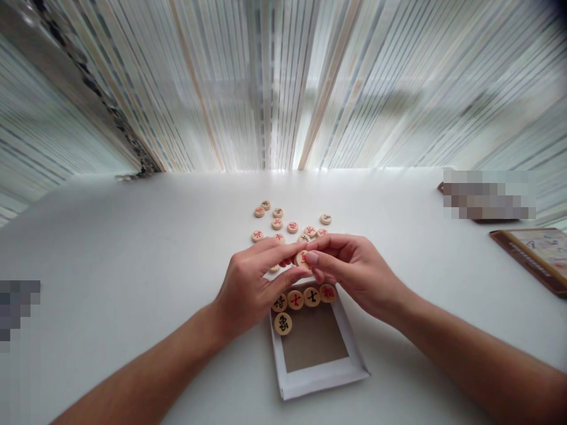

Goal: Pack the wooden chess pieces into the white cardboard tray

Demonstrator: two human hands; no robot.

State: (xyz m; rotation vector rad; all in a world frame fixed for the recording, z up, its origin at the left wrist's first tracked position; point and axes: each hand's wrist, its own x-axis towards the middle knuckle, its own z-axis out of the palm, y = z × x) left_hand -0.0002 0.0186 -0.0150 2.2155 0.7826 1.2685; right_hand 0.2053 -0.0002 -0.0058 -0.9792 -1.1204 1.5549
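Left hand (252, 280) and right hand (361, 273) pinch one round piece (302, 260).
Both are closed on it, left and right, so neither is nearer. It looks just past the far edge of the box (325, 373).

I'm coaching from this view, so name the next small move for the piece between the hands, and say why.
I'd probably lower the red-marked piece into the tray, just right of the lone black-marked piece. The right hand has its thumb on it, the left hand is beside it, and the tray's far row of four pieces looks full, while bare floor adjoins that lone piece.
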